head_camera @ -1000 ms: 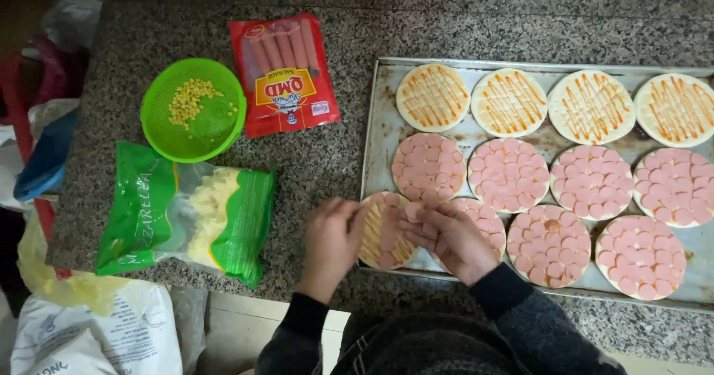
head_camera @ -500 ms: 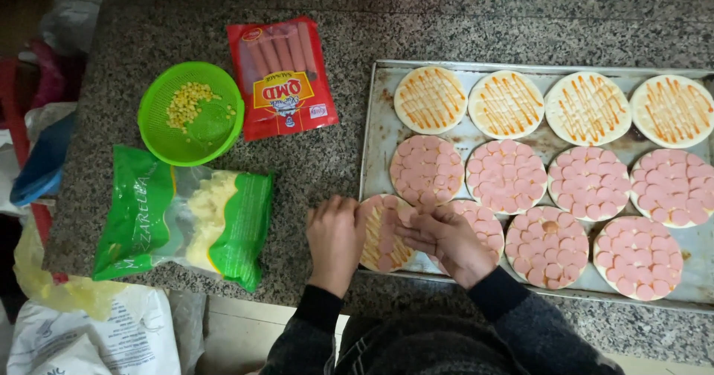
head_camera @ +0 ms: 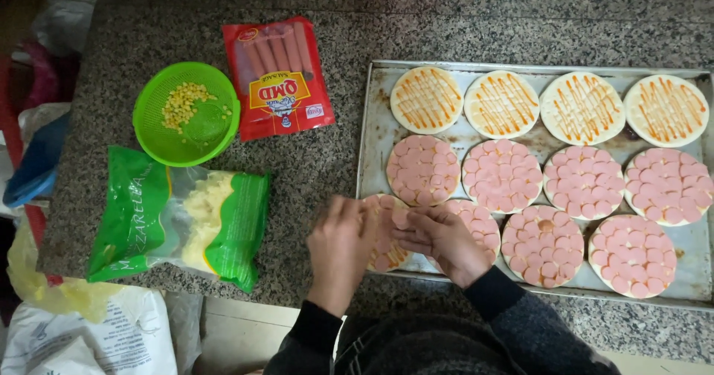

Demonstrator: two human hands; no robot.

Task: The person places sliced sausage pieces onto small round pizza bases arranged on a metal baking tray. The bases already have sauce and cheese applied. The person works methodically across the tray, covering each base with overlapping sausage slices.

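A metal baking tray (head_camera: 375,133) on the granite counter holds several small round pizza bases. The back row carries orange sauce stripes (head_camera: 426,100); the middle and front rows are covered with pink sausage slices (head_camera: 503,175). My left hand (head_camera: 340,248) and my right hand (head_camera: 439,242) meet over the front-left base (head_camera: 387,245), which shows sauce and some slices. Fingers of both hands touch slices on that base. Whether either hand pinches a slice is hidden.
Left of the tray lie a red pack of sausages (head_camera: 277,77), a green colander with corn kernels (head_camera: 186,113) and a green bag of shredded cheese (head_camera: 178,222). White and yellow plastic bags (head_camera: 74,330) sit below the counter edge at the lower left.
More sausage slices now cover the front-left base. Both hands have stayed over it, with the left hand shifted slightly right onto the base.
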